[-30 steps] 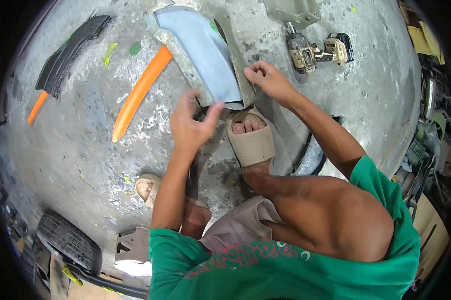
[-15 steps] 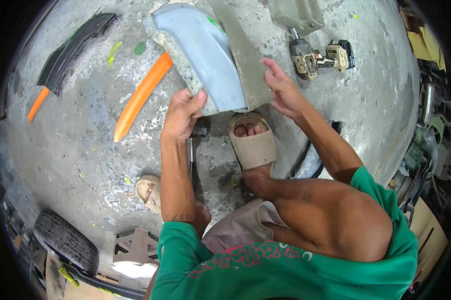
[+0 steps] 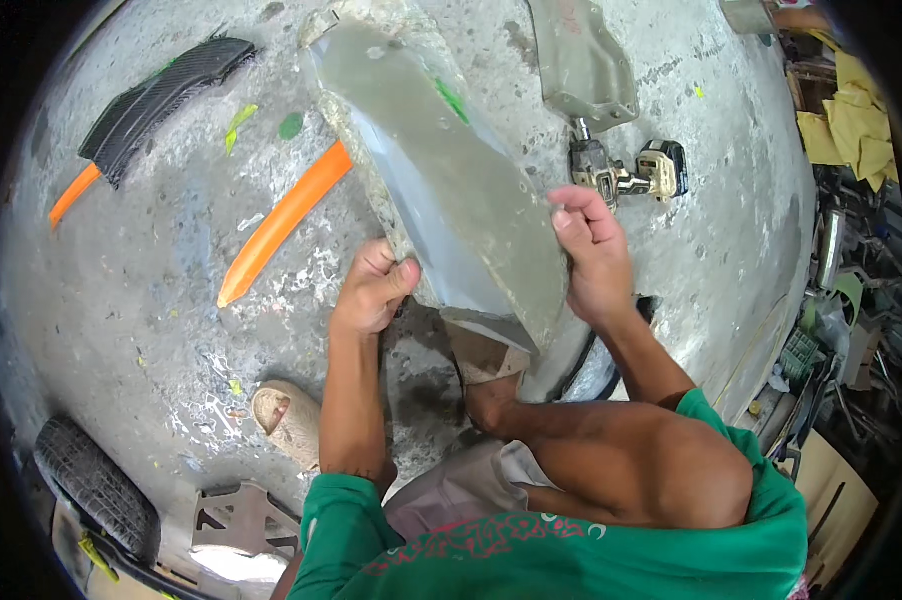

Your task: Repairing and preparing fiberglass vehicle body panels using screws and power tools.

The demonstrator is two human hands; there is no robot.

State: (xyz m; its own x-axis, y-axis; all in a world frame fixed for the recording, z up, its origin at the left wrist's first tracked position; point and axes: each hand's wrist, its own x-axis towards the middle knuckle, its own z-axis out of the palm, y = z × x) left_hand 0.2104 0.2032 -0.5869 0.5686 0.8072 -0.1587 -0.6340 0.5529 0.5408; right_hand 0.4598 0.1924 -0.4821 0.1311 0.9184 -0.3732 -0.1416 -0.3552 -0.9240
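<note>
My left hand [image 3: 374,287] is closed on the left rim of a curved fibreglass mould, its thumb over the edge. The mould's smooth blue-grey face [image 3: 391,185] shows as a strip along the left, with a rough, flaky rim [image 3: 346,115]. Over most of that face lies a translucent greyish-green fibreglass panel [image 3: 481,195]. Its lower end tilts up, apart from the mould. My right hand [image 3: 596,250] is closed at the panel's right edge, thumb and fingers pinched there. A green mark shows near the panel's upper right. The undersides are hidden.
An orange strip [image 3: 286,225] and a black ribbed curved part [image 3: 161,105] lie on the concrete floor to the left. A cordless impact wrench [image 3: 621,172] and a greyish-green moulded part [image 3: 586,65] lie right. A tyre [image 3: 96,490] stands lower left; piled scrap [image 3: 851,320] lines the right.
The translucent panel has shifted left from beside the blue-grey face to over it. Mould and panel sit lower in view. My right hand has moved down and closed at the panel's edge.
</note>
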